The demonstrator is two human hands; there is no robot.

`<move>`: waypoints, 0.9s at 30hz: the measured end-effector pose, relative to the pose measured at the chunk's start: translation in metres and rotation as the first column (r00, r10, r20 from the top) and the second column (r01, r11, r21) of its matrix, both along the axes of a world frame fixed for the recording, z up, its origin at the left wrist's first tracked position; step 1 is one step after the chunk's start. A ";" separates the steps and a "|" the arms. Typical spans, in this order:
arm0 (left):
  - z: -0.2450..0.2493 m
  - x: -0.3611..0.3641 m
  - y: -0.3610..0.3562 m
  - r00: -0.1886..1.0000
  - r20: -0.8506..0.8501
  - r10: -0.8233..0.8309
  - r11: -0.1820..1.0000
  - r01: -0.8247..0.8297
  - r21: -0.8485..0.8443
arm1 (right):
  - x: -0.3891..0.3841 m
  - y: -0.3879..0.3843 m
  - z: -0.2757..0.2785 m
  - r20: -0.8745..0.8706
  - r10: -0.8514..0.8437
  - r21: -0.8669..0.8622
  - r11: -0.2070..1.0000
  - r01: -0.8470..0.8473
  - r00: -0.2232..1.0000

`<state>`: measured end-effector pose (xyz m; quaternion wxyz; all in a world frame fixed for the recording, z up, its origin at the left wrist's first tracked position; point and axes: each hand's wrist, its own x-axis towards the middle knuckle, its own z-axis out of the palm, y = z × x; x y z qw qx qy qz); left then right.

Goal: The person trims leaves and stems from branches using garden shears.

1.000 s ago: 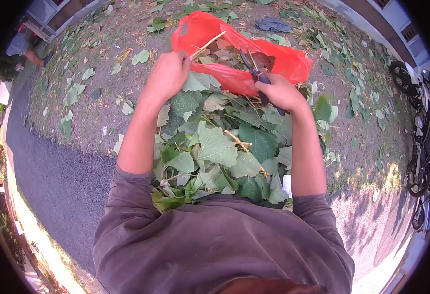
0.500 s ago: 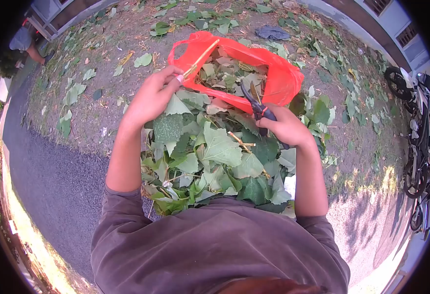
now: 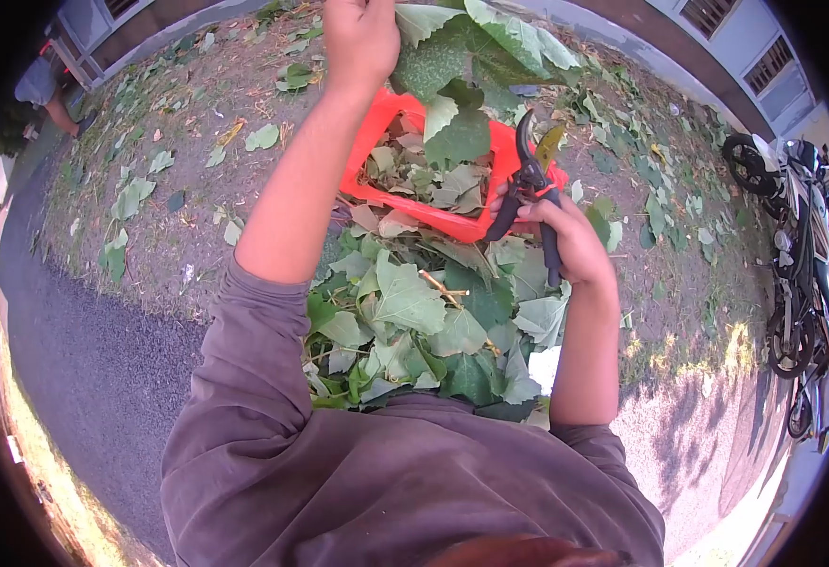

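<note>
My left hand is raised at the top edge of the head view, its fingers closed and partly cut off by the frame. From it hangs a leafy stem with broad green leaves, spreading to the right above the bag. My right hand is wrapped around black-handled pruning shears, whose blades stand apart and point upward. Below the leaves, a red plastic bag lies with its mouth wide, holding many cut leaves. A heap of leaves and cut stems lies between the bag and my body.
Loose leaves are scattered over the bare soil around the bag. Grey asphalt runs along the left. Motorcycles are parked at the right, near a building wall. Another person is at the far upper left.
My left hand has swung up and away, lifting the leafy stem out of the heap and over the bag. The shears have turned upright and moved slightly right.
</note>
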<state>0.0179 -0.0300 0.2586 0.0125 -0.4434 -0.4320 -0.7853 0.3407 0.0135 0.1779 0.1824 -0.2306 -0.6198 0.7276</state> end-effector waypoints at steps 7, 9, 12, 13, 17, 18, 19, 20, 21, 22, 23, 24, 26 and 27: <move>-0.088 0.017 0.011 0.930 0.104 0.354 0.934 -0.357 0.014 | -0.018 -0.012 -0.056 0.289 0.394 0.011 0.910 -0.414 0.873; -0.106 0.024 0.014 0.939 0.140 0.313 0.947 -0.320 0.028 | -0.032 -0.014 -0.055 0.280 0.407 -0.079 0.912 -0.402 0.869; -0.120 0.032 0.015 0.962 0.186 0.200 0.973 -0.217 0.076 | -0.056 -0.012 -0.054 0.223 0.357 -0.181 0.930 -0.321 0.907; -0.123 0.034 0.013 0.968 0.211 0.138 0.983 -0.161 0.094 | -0.064 -0.008 -0.059 0.240 0.290 -0.126 0.956 -0.266 0.926; -0.138 0.036 0.008 0.991 0.132 0.009 0.999 -0.014 0.037 | -0.084 -0.008 -0.059 0.288 0.091 0.036 0.994 -0.106 0.953; -0.146 0.035 0.007 0.990 0.142 0.001 0.999 -0.006 0.035 | -0.085 -0.008 -0.055 0.331 0.051 0.094 0.992 -0.087 0.942; -0.154 0.033 0.006 0.997 0.077 0.009 0.999 -0.006 -0.035 | -0.086 -0.008 -0.053 0.342 0.046 0.088 0.993 -0.081 0.939; -0.162 0.031 0.005 1.000 0.008 0.015 0.994 -0.014 -0.105 | -0.089 -0.006 -0.052 0.398 0.022 0.129 0.989 -0.079 0.917; -0.167 0.028 0.005 1.000 0.017 0.015 0.994 -0.013 -0.110 | -0.093 -0.005 -0.053 0.450 -0.001 0.170 0.982 -0.084 0.893; -0.170 0.023 0.006 0.998 0.028 0.057 0.992 -0.053 -0.115 | -0.094 -0.004 -0.056 0.456 0.002 0.167 0.982 -0.088 0.890; -0.173 0.018 0.007 0.994 0.039 0.102 0.988 -0.097 -0.116 | -0.093 0.000 -0.060 0.471 0.059 0.140 0.980 -0.140 0.880; -0.171 0.013 0.005 0.993 0.044 0.112 0.988 -0.106 -0.115 | -0.094 0.004 -0.064 0.483 0.118 0.114 0.974 -0.195 0.868; -0.170 0.005 0.000 0.978 0.024 0.208 0.962 -0.200 -0.186 | -0.092 0.007 -0.075 0.491 0.170 0.115 0.959 -0.257 0.854; -0.170 0.001 -0.003 0.976 0.030 0.217 0.961 -0.208 -0.185 | -0.093 0.007 -0.077 0.492 0.212 0.116 0.945 -0.305 0.844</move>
